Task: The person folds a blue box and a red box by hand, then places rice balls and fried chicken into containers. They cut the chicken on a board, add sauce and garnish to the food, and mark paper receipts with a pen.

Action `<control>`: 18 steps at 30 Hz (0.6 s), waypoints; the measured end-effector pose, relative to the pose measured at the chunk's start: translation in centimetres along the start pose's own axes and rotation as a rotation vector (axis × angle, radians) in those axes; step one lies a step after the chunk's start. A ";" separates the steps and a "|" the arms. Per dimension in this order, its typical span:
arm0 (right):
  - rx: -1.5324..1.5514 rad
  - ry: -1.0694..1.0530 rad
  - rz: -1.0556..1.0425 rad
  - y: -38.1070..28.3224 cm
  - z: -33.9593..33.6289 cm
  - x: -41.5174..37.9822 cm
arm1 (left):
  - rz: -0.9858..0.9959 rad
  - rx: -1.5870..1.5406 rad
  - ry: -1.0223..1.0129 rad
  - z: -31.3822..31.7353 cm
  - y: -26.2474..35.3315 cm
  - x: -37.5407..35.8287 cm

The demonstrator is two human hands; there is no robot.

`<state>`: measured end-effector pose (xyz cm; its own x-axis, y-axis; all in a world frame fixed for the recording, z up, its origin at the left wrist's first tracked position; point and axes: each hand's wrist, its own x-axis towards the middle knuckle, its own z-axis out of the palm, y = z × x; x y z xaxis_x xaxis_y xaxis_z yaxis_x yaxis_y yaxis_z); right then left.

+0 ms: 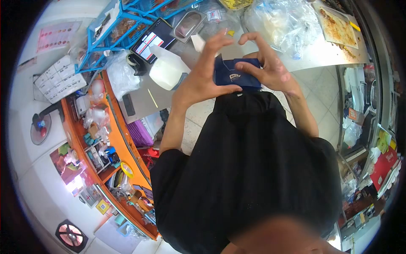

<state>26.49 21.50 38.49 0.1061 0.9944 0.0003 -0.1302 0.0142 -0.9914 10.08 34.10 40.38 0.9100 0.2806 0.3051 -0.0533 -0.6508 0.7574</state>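
A dark blue folded item (237, 77) with a small pale emblem is held between both hands, close to the front of the black shirt. My left hand (207, 72) has its thumb along the item's lower edge, with the fingers raised and curved above its left side. On the right side, my right hand (268, 67) pinches the item, its thumb lying on the front and its index finger lifted and bent. A white container (168, 70) stands just left of my left hand.
A tablet (153, 41), a metal tray (188, 26) and blue baskets (120, 29) are at the upper left. Clear plastic bags (275, 25) and a stained board (338, 26) lie at the upper right. An orange shelf unit (122, 135) runs down the left.
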 end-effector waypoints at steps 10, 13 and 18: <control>0.091 0.180 -0.070 -1.5 1.3 0.8 | -0.340 0.255 0.206 -2.7 -1.8 -0.6; 0.043 0.203 -0.092 -1.3 1.9 1.2 | -0.338 0.058 0.161 -2.8 -3.3 -0.5; -0.004 0.257 -0.090 -1.0 3.5 1.7 | -0.333 -0.239 0.161 -3.1 -4.1 -0.4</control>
<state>23.33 23.59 39.97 0.3643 0.9296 0.0560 -0.1053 0.1008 -0.9893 8.71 38.79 38.97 0.8193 0.5657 0.0937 0.1208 -0.3301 0.9362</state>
